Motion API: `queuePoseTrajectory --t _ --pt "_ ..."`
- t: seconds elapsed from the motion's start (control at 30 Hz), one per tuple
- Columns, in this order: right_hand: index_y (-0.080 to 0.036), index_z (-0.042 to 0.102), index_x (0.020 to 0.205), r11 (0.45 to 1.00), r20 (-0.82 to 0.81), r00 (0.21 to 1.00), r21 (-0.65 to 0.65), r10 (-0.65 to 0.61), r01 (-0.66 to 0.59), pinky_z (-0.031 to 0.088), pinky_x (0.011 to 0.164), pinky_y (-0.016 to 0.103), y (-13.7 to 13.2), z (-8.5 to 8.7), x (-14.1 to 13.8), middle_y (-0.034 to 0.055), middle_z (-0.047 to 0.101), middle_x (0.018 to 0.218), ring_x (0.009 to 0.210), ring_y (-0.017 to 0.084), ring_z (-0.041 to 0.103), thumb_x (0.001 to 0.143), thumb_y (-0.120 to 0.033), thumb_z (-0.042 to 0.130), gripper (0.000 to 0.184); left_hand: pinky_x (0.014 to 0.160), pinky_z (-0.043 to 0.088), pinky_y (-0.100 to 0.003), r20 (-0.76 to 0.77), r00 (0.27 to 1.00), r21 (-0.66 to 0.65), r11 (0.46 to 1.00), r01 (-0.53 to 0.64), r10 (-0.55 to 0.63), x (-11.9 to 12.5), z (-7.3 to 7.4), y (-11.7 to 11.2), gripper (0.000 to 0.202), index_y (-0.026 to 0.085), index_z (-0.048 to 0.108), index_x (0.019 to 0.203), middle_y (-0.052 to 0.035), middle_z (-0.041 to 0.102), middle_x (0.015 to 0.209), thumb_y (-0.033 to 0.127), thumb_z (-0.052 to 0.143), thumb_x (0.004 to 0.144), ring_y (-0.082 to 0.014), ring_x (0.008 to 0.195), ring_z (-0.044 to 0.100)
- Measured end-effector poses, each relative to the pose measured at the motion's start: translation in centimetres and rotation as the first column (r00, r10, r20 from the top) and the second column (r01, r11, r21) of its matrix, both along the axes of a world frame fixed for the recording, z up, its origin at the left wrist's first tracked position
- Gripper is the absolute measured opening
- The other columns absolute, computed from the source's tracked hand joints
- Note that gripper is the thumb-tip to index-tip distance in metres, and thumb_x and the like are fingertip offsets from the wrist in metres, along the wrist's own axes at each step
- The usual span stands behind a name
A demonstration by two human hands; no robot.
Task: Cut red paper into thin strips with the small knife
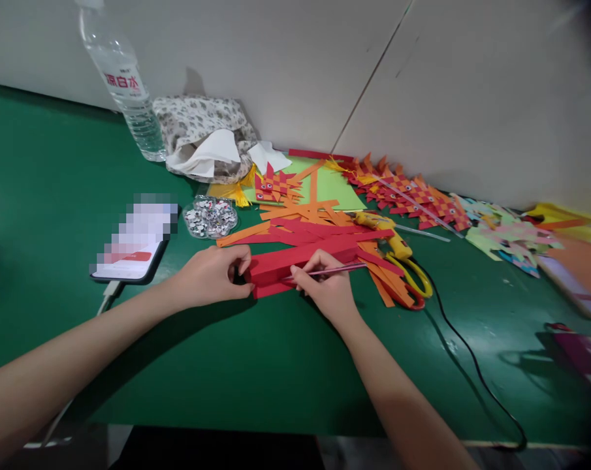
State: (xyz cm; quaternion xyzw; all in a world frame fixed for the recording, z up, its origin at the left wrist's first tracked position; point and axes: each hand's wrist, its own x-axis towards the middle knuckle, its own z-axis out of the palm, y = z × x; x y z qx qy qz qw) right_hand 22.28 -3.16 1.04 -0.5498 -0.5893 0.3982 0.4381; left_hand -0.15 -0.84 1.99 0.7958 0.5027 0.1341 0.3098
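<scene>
The left hand point(211, 274) pinched the end of a folded red paper point(295, 261) on the green worktop point(55, 196); the right hand point(324, 284) gripped a pencil point(324, 271) against it.

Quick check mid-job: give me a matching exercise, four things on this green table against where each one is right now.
1 water bottle
2 phone
3 glue gun
4 pen

A in the right hand
B upright by the wall
C flat, left of the left hand
D lying right of the red folded paper

Pairs: 1-B, 2-C, 3-D, 4-A
</scene>
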Motion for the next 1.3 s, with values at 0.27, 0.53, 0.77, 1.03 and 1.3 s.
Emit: queuePoseTrajectory --t 0.27,0.53,0.77,1.03,1.3 --pt "-0.022 0.045 0.057 0.986 0.081 0.985 0.077 -0.155 0.149 0.034 0.047 0.026 1.1 0.1 2.6 -0.0066 0.047 0.046 0.043 0.012 0.046 0.068 -0.026 0.065 0.023 0.047 0.030 -0.020 0.078 0.997 -0.025 1.000 0.013 -0.011 -0.3 0.0 0.0 0.026 0.022 0.038 0.071 0.0090 0.048 0.054 0.030 0.062 0.069 -0.0097 0.049 0.047" --pt "-0.023 0.043 0.055 0.933 0.184 0.923 0.194 -0.337 0.302 0.032 0.049 0.026 1.9 0.6 4.7 -0.0080 0.043 0.045 0.046 0.012 0.043 0.064 -0.021 0.061 0.021 0.047 0.031 -0.018 0.324 0.944 -0.142 0.990 -0.015 0.060 -0.7 -0.4 0.2 0.028 0.022 0.034 0.073 0.0082 0.047 0.059 0.024 0.061 0.068 -0.0075 0.050 0.043" --pt "-0.022 0.044 0.053 0.868 0.219 0.856 0.299 -0.468 0.397 0.035 0.050 0.026 2.3 1.0 6.4 -0.0074 0.045 0.045 0.046 0.013 0.045 0.064 -0.020 0.062 0.021 0.049 0.035 -0.018 0.559 0.791 -0.259 0.958 -0.121 0.251 -0.6 0.2 0.6 0.033 0.020 0.035 0.068 0.0080 0.044 0.062 0.022 0.066 0.061 -0.0071 0.053 0.049" --pt "-0.021 0.049 0.065 0.781 -0.111 0.835 0.306 -0.539 0.545 0.042 0.045 0.024 2.1 1.7 6.0 -0.0063 0.056 0.049 0.043 0.012 0.054 0.073 -0.031 0.071 0.025 0.060 0.047 -0.018 0.716 0.564 -0.358 0.910 -0.210 0.412 -0.4 0.1 0.9 0.036 0.019 0.038 0.066 0.0092 0.048 0.061 0.017 0.074 0.060 -0.0052 0.055 0.053" --pt "-0.021 0.064 0.093 0.898 -0.002 0.955 0.340 -0.295 0.278 0.054 0.060 0.030 1.0 1.5 4.7 0.0046 0.075 0.085 0.054 0.014 0.067 0.093 -0.049 0.049 0.032 0.061 0.048 -0.017 0.722 0.521 -0.403 0.889 -0.218 0.455 -0.3 0.2 0.8 0.042 0.018 0.044 0.074 0.0064 0.057 0.072 0.021 0.083 0.059 -0.0063 0.062 0.060"
